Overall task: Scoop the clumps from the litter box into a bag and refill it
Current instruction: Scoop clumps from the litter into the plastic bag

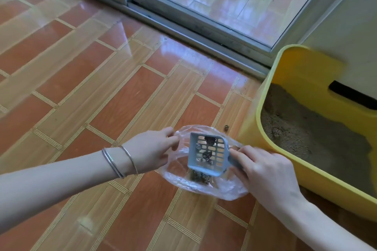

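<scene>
Looking down from the head view, the slotted blue scoop (208, 154) is held right over the open mouth of the clear bag (230, 191) on the tiled floor (102, 87). Its handle is gripped by the right hand (263, 171), so the long axis runs left-right, with the blade to that hand's left. Dark clumps (210, 139) are sat on the slots. The bag's left rim is pinched open by the left hand (151, 151). The yellow litter box (265, 91) is found further right, nearest the right hand. One stray clump (226, 127) is seen between bag and box. No brand or writing can be read.
</scene>
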The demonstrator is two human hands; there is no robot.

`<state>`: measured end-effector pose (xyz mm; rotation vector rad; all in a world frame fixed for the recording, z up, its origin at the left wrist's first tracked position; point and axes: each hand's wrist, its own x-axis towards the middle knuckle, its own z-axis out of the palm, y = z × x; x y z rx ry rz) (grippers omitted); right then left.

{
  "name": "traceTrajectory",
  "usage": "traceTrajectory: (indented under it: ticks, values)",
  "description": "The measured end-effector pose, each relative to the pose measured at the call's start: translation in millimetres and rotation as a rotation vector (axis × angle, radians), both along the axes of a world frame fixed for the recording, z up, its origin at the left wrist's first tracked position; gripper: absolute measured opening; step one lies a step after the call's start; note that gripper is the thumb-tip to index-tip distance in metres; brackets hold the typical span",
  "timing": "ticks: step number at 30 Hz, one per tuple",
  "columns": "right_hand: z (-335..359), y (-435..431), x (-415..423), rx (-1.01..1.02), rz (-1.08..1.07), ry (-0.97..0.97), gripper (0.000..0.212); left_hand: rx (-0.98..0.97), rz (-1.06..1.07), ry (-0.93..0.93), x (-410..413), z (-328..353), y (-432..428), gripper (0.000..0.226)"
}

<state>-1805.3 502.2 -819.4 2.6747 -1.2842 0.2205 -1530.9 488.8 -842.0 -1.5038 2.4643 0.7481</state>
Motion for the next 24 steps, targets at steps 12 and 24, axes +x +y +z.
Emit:
traceTrajectory:
  ticks: [12,24]
  values:
    - [6.2,8.8,-18.3,-0.015,0.016,-0.025,0.028,0.013,-0.049,-0.131,-22.5,8.4,-9.5,0.021]
    - [43.8,26.9,-72.7,0.0,-0.139,0.062,0.018,-0.089,-0.065,-0.179,-35.7,20.8,-12.3,0.022]
